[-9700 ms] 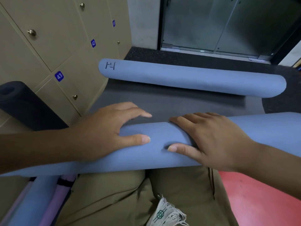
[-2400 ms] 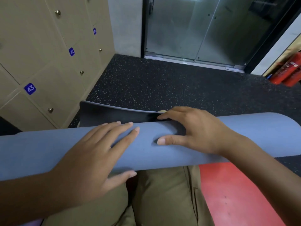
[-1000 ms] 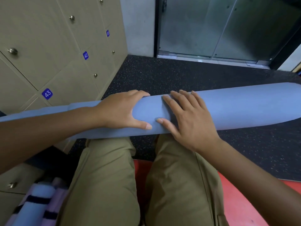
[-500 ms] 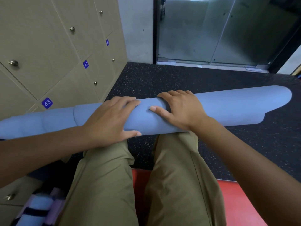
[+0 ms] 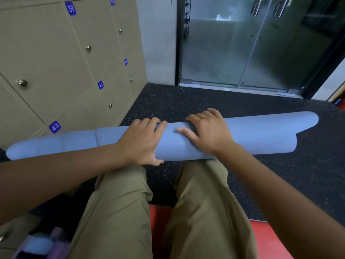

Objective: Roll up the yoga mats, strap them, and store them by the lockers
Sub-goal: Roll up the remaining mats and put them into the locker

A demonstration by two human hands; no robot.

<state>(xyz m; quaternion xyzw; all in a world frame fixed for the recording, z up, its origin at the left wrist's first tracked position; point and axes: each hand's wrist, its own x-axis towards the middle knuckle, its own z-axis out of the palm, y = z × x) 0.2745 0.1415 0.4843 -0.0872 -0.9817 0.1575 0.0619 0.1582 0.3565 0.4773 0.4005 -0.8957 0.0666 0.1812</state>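
A blue yoga mat [image 5: 261, 135] lies fully rolled across the black floor just past my knees. Its layers stick out in steps at the left end [image 5: 37, 146], and the right end is uneven too. My left hand [image 5: 141, 143] grips the roll near its middle, fingers curved over the top and thumb tucked under the near side. Just to the right, my right hand [image 5: 207, 131] holds the roll with its fingers curled over the far side and its thumb lying along the top. No strap is visible on this mat.
Beige numbered lockers [image 5: 56, 62] line the left wall close to the roll's left end. Glass doors [image 5: 242, 43] stand beyond the speckled black floor [image 5: 186, 101]. I kneel on a red mat [image 5: 270, 240]. Strapped rolled mats [image 5: 37, 247] lie at bottom left.
The last dark flap of the mat has been rolled in, so the roll is complete. Both hands shifted their hold on the middle, and the roll's right end swung slightly nearer.
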